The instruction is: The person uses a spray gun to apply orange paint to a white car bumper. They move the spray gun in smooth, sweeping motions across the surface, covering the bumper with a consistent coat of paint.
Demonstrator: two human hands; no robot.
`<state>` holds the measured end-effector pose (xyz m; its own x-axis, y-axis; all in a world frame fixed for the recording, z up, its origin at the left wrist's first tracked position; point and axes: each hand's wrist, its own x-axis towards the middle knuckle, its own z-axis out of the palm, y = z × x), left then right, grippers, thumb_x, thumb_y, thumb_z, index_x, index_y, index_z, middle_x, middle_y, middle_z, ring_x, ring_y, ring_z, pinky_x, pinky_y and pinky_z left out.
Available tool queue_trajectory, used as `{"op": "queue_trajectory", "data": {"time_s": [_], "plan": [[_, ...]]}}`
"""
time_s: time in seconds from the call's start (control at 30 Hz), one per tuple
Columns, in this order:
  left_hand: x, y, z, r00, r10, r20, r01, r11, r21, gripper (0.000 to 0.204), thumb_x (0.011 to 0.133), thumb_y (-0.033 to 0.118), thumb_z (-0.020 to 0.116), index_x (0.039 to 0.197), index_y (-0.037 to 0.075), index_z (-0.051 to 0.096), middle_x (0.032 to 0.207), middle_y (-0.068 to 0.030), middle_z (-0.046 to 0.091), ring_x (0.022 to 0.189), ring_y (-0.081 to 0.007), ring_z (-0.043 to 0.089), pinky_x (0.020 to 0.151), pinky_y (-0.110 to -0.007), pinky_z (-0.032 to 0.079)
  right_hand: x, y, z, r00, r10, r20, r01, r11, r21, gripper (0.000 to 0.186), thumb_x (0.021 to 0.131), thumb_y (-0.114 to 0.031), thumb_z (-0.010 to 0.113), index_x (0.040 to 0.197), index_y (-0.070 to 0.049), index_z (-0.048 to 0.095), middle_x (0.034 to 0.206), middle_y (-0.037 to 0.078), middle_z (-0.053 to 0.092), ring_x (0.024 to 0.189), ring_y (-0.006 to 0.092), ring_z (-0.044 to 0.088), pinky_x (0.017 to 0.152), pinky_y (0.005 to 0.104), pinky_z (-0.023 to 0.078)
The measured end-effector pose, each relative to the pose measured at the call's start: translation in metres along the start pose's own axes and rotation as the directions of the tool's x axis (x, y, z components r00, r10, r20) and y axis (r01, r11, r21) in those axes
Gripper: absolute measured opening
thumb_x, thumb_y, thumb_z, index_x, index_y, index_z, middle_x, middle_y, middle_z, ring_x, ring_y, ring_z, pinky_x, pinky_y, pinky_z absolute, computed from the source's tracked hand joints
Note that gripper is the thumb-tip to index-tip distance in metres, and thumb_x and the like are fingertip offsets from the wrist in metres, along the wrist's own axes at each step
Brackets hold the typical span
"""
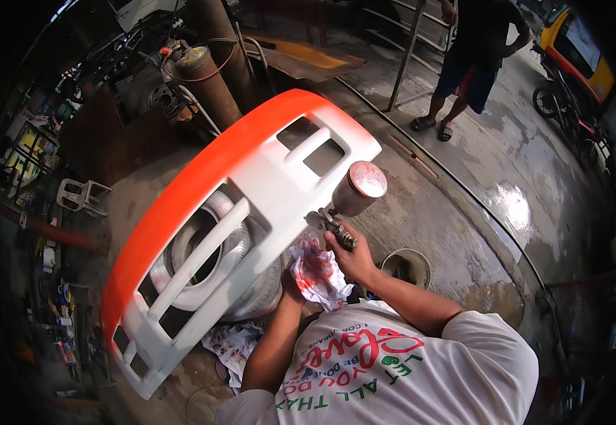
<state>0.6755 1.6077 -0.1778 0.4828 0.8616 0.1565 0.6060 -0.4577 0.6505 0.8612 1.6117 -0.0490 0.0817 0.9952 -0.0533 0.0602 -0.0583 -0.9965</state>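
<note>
1. Head view, right hand: your right hand point(351, 256) is wrapped around the grip of a spray gun point(339, 230). A metal cup point(360, 188) sits atop the gun, reddish on its lid.
2. Head view, left hand: your left hand point(292, 289) has hold of a crumpled white rag point(318, 273) with red stains. The cloth hides most of the fingers; how tightly they are curled, you cannot tell.
3. Head view, workpiece: the bumper point(269, 177) extends diagonally before you, orange along its far edge, white toward its near edge. The gun is just beside that near edge; contact cannot be confirmed.
4. Head view, beneath: a silver-coated tyre point(234, 248) shows through the bumper's large opening. Printed paper point(231, 348) lies on the floor point(464, 269) off the bumper's near left corner.
5. Head view, surroundings: a bucket point(427, 266) stands right of your right forearm. A rusty cylinder point(212, 88) stands beyond the bumper's far edge. Another person point(474, 49) stands past its far right corner, beside a metal railing point(409, 53).
</note>
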Motion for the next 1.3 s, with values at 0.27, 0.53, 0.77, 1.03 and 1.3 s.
{"op": "queue_trajectory", "data": {"time_s": [0.27, 0.53, 0.77, 1.03, 1.3], "plan": [[0.012, 0.069, 0.012, 0.940, 0.051, 0.337, 0.324, -0.436, -0.840, 0.048, 0.110, 0.045, 0.040, 0.144, 0.013, 0.052, 0.125, -0.0125, 0.066, 0.117, -0.0297, 0.065, 0.099, -0.047, 0.055, 0.030, -0.013, -0.010, 0.994, -0.048, -0.096, 0.053, 0.997, 0.055, 0.038, 0.103, -0.029, 0.071, 0.129, -0.003, 0.064, 0.082, 0.010, 0.064, 0.076, 0.0173, 0.056, 0.073, 0.0369, 0.050], [0.021, 0.085, 0.047, 0.883, -0.116, 0.455, 0.444, -0.108, -0.890, 0.054, 0.103, 0.025, 0.051, 0.153, 0.007, 0.043, 0.124, -0.0104, 0.067, 0.109, -0.0241, 0.069, 0.099, -0.040, 0.055, 0.039, 0.006, -0.042, 0.989, 0.018, -0.146, -0.005, 0.996, 0.093, 0.031, 0.106, -0.024, 0.066, 0.124, 0.001, 0.062, 0.083, 0.003, 0.064, 0.075, 0.0118, 0.058, 0.069, 0.0292, 0.049], [0.040, 0.107, 0.064, 0.970, -0.237, -0.050, 0.132, 0.693, -0.709, 0.076, 0.081, 0.024, 0.083, 0.145, -0.001, 0.049, 0.129, -0.0173, 0.067, 0.114, -0.0264, 0.067, 0.101, -0.039, 0.052, 0.030, 0.007, -0.053, 0.981, 0.166, 0.104, -0.178, 0.977, 0.117, 0.047, 0.103, -0.008, 0.062, 0.145, -0.005, 0.042, 0.090, 0.004, 0.064, 0.079, 0.0153, 0.063, 0.072, 0.0303, 0.052], [0.035, 0.120, 0.041, 0.946, -0.286, -0.154, 0.114, 0.737, -0.666, 0.059, 0.085, 0.022, 0.078, 0.134, -0.002, 0.057, 0.122, -0.0191, 0.070, 0.113, -0.0311, 0.069, 0.098, -0.041, 0.054, 0.028, 0.018, -0.045, 0.937, 0.023, 0.348, -0.064, 0.992, 0.104, 0.072, 0.098, 0.005, 0.057, 0.159, -0.008, 0.022, 0.115, 0.011, 0.061, 0.099, 0.0229, 0.073, 0.084, 0.0353, 0.057], [0.029, 0.103, 0.046, 0.947, -0.288, -0.142, 0.117, 0.721, -0.683, 0.067, 0.086, 0.023, 0.078, 0.141, -0.001, 0.049, 0.127, -0.0199, 0.067, 0.117, -0.0312, 0.067, 0.100, -0.041, 0.053, 0.023, 0.009, -0.023, 0.951, 0.071, 0.300, -0.145, 0.961, 0.235, 0.034, 0.103, -0.004, 0.061, 0.133, -0.010, 0.046, 0.092, 0.001, 0.058, 0.070, 0.0104, 0.057, 0.061, 0.0281, 0.049]]}}
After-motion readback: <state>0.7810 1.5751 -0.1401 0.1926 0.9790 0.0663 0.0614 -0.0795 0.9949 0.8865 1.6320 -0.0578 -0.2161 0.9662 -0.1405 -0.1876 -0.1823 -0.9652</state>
